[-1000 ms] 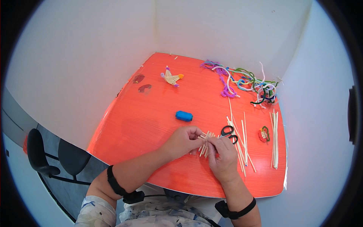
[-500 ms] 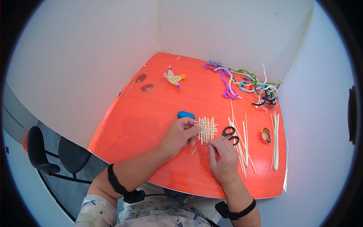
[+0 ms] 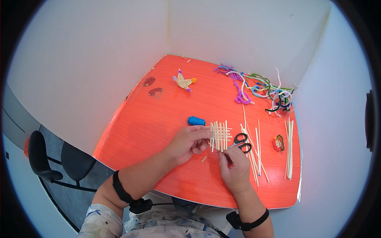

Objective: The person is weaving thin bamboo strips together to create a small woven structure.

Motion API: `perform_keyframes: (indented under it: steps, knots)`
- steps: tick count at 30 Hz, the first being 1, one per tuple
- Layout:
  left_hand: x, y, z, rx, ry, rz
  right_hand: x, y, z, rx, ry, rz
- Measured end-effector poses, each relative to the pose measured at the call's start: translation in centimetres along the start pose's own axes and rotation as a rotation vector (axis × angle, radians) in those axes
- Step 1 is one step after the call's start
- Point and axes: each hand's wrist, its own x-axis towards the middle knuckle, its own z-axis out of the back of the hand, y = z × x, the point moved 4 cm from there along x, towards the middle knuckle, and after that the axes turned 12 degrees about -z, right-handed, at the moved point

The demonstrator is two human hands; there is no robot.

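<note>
Lattice (image 3: 220,135): crossed both ways, ends uneven.
Left hand (image 3: 185,143): pinching lattice's left edge.
Right hand (image 3: 235,166): at lower edge; grip unclear.
Sticks (image 3: 289,150): loose, unwoven.

The left hand's (image 3: 180,144) thumb covers part of the left edge of the woven stick lattice (image 3: 221,136), and its other fingertips curl out of sight. At the lower edge, the right hand (image 3: 235,164) hides some stick ends; whether it grips or only touches them cannot be told. The blades of the scissors (image 3: 238,143) are largely hidden. Overlapping pipe cleaners (image 3: 283,99) cannot be traced end to end. The lower edge cuts off the patterned shirt (image 3: 178,230). A black fixture (image 3: 370,119) at the right rim is too dark to identify.
</note>
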Motion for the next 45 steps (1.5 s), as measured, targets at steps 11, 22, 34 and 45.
perform_keyframes:
  steps: [11, 22, 34, 45]
  knots:
    - [-0.9, 0.6, -0.5, 0.310, 0.175, 0.115, 0.5, -1.1, 0.9, 0.114, -0.077, -0.235]
    - [-1.6, 0.5, -1.5, 0.579, 0.327, 0.250, 1.0, -0.5, 2.1, 0.046, -0.095, -0.181]
    - [-1.1, 0.8, -0.8, 0.632, 0.225, 0.166, 0.7, -0.2, 2.5, 0.119, -0.112, -0.127]
    - [-0.6, -0.1, -0.2, 0.649, 0.065, -0.040, 0.4, 0.2, 1.8, 0.081, -0.087, -0.032]
